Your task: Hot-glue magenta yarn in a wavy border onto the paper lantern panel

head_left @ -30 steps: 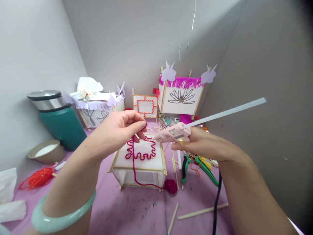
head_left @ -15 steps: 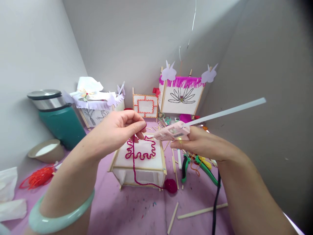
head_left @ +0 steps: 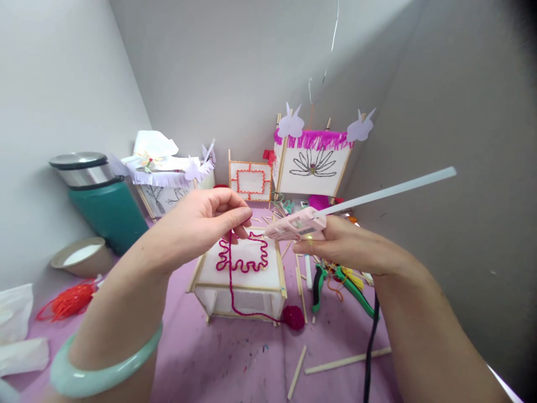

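Glue gun [head_left: 296,225], approx. crosswise, nozzle [head_left: 267,233] L

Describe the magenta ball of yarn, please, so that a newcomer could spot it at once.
On the purple cloth, find the white box with wooden edges. By its near right corner sits the round magenta ball. Its strand runs to the left hand, unlike the loose red bundle near the bowl.

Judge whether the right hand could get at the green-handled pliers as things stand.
Probably not right away: the right hand is wrapped around the pink glue gun, though the green-handled pliers lie close by with one handle uncovered.
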Tool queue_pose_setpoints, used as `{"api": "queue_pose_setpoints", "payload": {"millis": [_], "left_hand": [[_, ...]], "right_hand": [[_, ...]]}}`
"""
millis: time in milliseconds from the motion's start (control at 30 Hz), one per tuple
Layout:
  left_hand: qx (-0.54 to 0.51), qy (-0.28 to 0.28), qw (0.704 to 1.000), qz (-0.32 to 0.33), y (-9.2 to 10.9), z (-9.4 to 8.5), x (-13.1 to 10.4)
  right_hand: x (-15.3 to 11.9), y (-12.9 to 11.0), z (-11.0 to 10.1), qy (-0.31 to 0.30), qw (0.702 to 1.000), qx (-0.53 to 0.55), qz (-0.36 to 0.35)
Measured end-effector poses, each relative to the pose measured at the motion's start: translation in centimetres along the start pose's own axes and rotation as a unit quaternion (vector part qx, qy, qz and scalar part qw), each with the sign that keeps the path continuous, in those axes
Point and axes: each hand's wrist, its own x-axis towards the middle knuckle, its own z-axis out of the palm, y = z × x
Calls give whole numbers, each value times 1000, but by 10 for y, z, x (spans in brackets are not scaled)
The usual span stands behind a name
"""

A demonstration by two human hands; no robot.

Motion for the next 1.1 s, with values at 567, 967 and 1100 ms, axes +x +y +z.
{"api": "queue_pose_setpoints", "payload": {"millis": [567, 967, 1100], "left_hand": [[6, 9, 1000, -3, 5, 3, -1], [9, 10, 1000, -6, 5, 4, -1], [10, 9, 1000, -2, 3, 3, -1]], "right_hand": [[0, -1, 0, -33, 999, 3, -40], [-2, 1, -2, -67, 996, 29, -44], [-2, 0, -2, -39, 999, 14, -34]]}}
